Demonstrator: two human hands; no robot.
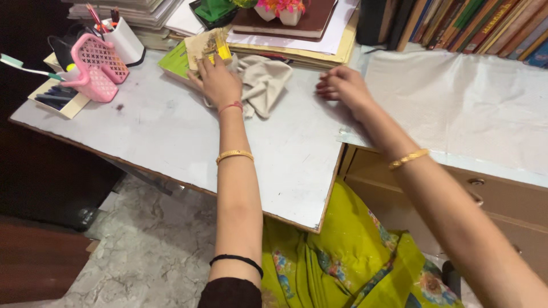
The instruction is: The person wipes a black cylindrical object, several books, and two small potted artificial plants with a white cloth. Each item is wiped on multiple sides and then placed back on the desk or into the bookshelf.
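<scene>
Two hands reach forward over a pale grey counter (171,137) whose near edge runs diagonally below the forearms and ends in a corner just under the right elbow. The left hand (218,80) lies palm down with its fingers closed over a worn tan booklet with a yellow patch (210,45), which rests at the far side of the counter, on top of a green book (174,61). Just right of that hand a crumpled beige cloth (264,82) lies on the surface, touching the wrist. The right hand (341,85) sits empty, fingers curled loosely down onto the counter, well apart from the cloth. Right of it a white sheet (456,97) covers a second, higher surface with wooden drawers (491,194) below. Far left of the left hand stand a pink plastic holder (97,68), a white pen cup (125,40) and a toothbrush (28,67). Beyond both hands, stacked papers and books (302,34) line the back. Between the hands and the near edge the counter is bare. Below it shows a marbled grey floor (148,245).
</scene>
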